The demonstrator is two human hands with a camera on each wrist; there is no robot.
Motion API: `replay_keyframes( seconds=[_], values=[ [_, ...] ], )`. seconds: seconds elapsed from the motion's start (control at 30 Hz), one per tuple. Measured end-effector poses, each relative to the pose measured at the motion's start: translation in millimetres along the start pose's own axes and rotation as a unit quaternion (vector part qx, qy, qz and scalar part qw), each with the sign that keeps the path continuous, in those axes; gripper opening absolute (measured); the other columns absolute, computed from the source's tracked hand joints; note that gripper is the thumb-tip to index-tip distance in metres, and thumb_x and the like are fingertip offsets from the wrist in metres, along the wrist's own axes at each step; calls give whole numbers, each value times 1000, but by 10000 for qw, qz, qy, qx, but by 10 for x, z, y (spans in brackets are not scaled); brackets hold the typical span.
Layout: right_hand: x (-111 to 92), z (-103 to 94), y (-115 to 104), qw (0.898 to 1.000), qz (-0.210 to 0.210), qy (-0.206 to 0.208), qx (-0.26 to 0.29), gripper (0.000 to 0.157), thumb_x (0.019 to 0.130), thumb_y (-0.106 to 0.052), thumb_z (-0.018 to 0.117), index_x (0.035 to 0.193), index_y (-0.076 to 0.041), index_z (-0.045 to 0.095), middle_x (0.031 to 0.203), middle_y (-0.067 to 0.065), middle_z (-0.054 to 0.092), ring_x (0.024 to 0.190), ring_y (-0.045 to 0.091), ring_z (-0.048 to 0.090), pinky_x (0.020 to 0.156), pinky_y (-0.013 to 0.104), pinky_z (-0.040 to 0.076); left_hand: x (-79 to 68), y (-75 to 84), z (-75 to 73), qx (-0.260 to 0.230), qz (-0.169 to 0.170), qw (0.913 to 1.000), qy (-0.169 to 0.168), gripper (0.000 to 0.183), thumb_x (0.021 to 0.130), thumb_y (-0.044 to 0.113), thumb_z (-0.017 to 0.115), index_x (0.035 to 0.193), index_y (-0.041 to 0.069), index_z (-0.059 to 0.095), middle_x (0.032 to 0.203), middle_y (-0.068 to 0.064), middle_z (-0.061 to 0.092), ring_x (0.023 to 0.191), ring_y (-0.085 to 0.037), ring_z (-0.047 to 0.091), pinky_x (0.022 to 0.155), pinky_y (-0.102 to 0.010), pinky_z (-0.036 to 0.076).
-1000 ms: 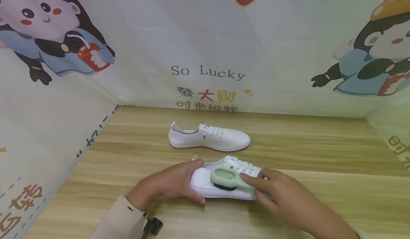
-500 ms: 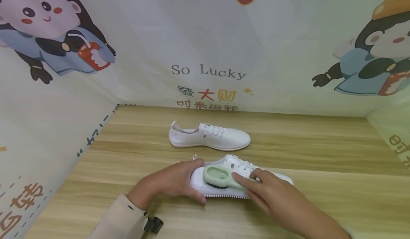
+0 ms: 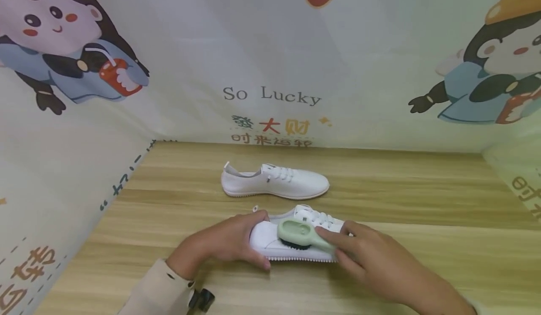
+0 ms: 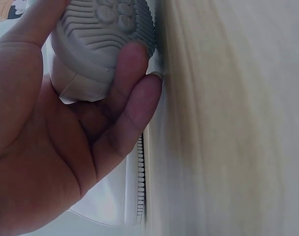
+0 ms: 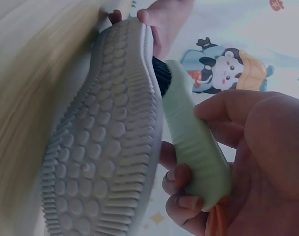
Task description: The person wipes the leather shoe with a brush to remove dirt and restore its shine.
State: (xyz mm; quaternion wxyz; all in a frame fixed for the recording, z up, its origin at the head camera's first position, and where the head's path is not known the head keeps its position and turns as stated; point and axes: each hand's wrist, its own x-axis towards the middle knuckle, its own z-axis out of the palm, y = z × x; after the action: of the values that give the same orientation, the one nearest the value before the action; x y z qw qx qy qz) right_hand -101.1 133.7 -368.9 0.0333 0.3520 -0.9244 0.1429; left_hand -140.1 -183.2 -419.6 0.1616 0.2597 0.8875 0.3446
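A white low-cut lace-up shoe (image 3: 261,240) with a smooth, leather-looking upper lies on the near part of the pale wood-grain surface (image 3: 422,188), heel to the left, toe to the right, tilted so that its studded grey-white sole (image 5: 95,147) turns toward the person. The left hand (image 3: 234,240) has its grip closed round the heel, with digits at the collar and others bent against the sole. The right hand (image 3: 365,254) has its grip closed on the handle of a pale-green, oval-headed plastic brush (image 3: 293,232), fingers curled about it; an orange cord (image 5: 217,221) hangs from the handle's end. The brush's short black bristles (image 5: 162,76) meet the side of the upper, between heel and laces. A matching white shoe (image 3: 306,184) stands upright behind, apart from both hands.

The held shoe looks light, with a bendy upper and a thicker, springier sole. The heel seems the right place to take hold: it is likely the stiffest part, and it leaves the side wall free. The smooth upper may slide under pressure, so digits on the ribbed sole should help. The brush looks light and rigid, best held along its handle. Neither thing seems fragile, though hard rubbing could scuff the white finish.
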Motion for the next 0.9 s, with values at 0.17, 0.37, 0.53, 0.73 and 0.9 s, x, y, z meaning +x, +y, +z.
replay_keyframes(
  seconds=[0.17, 0.37, 0.53, 0.73, 0.9],
  values=[
    [-30, -43, 32, 10000, 70, 40, 42, 41, 95, -22, 62, 135, -33, 63, 92, -9, 55, 66, -2, 40, 58, 19, 38, -10, 8, 0, 35, 11, 10000, -44, 63, 66, 44, 91, 110, 21, 52, 92, 8, 60, 80, -8, 57, 71, -25, 49],
    [-46, -89, 27, 9994, 212, 273, 27, 40, 91, -21, 65, 129, -35, 67, 88, -9, 57, 62, -2, 40, 57, 19, 38, -15, 24, -11, 73, -68, 9999, 11, 65, 65, 43, 92, 112, 22, 51, 93, 8, 60, 81, -9, 58, 73, -26, 49],
    [-41, -98, 2, 9989, 271, 361, 115, 39, 90, -20, 66, 126, -34, 69, 85, -11, 55, 59, -3, 37, 55, 18, 36, -32, 21, -11, -7, -147, 9999, -30, 67, 65, 45, 91, 113, 24, 50, 95, 8, 61, 82, -9, 59, 74, -26, 49],
    [-10, -26, -9, 9988, -9, 487, 49, 40, 91, -19, 66, 129, -32, 68, 89, -9, 56, 60, -3, 37, 55, 18, 36, -33, 32, -23, -2, -102, 9999, 38, 65, 66, 44, 91, 112, 24, 50, 94, 8, 61, 82, -8, 59, 73, -26, 49],
    [-1, 43, -28, 9975, -231, 668, 79, 41, 90, -18, 67, 129, -28, 68, 88, -9, 55, 61, -4, 37, 55, 17, 36, -23, 48, -33, -27, -193, 9998, -32, 72, 67, 43, 91, 118, 21, 46, 94, 6, 61, 82, -9, 59, 74, -26, 49]
  ],
)
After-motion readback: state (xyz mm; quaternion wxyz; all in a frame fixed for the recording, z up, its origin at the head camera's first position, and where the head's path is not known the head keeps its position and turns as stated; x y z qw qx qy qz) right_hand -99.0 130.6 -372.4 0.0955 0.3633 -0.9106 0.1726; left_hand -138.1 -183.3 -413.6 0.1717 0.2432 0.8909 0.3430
